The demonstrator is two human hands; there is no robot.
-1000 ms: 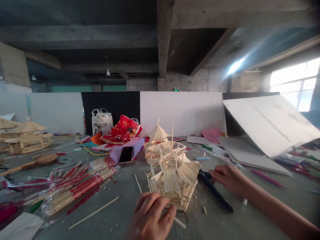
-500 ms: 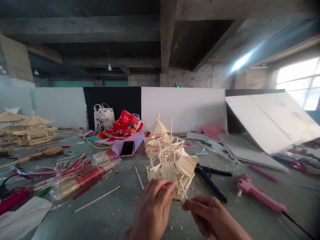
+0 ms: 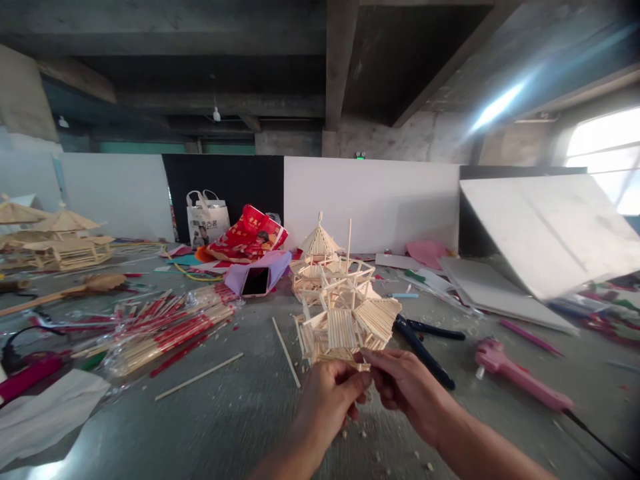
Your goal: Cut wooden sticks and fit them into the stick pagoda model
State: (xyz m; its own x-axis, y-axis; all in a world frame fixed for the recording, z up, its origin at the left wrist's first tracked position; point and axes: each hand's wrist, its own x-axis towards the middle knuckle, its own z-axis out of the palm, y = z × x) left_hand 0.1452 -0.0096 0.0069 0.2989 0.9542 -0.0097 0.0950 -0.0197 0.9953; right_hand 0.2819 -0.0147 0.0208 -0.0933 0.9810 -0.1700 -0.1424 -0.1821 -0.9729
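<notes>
A pavilion model (image 3: 341,327) built of thin wooden sticks stands on the table in front of me, with a pointed roof at the back and slatted roof panels nearer. Both hands are together at its near edge. My left hand (image 3: 333,395) is closed, thumb against curled fingers; what it grips is hidden. My right hand (image 3: 407,383) is closed in a pinch at a short piece of wooden stick (image 3: 362,367) that shows between the fingertips. Whether that piece is joined to the model cannot be seen. Dark-handled pliers (image 3: 425,353) lie right of the model.
A pink glue gun (image 3: 520,379) with a cord lies at right. Bundled sticks in plastic (image 3: 175,337), loose sticks (image 3: 199,377) and a phone (image 3: 256,282) are at left. Farther back are a red bag (image 3: 247,237), finished stick models (image 3: 63,240) and leaning white boards (image 3: 555,227).
My hands have come together at the model's near edge. My left hand has gone from flatter fingers over the model to a closed grip; my right hand has moved slightly up. The view has shifted.
</notes>
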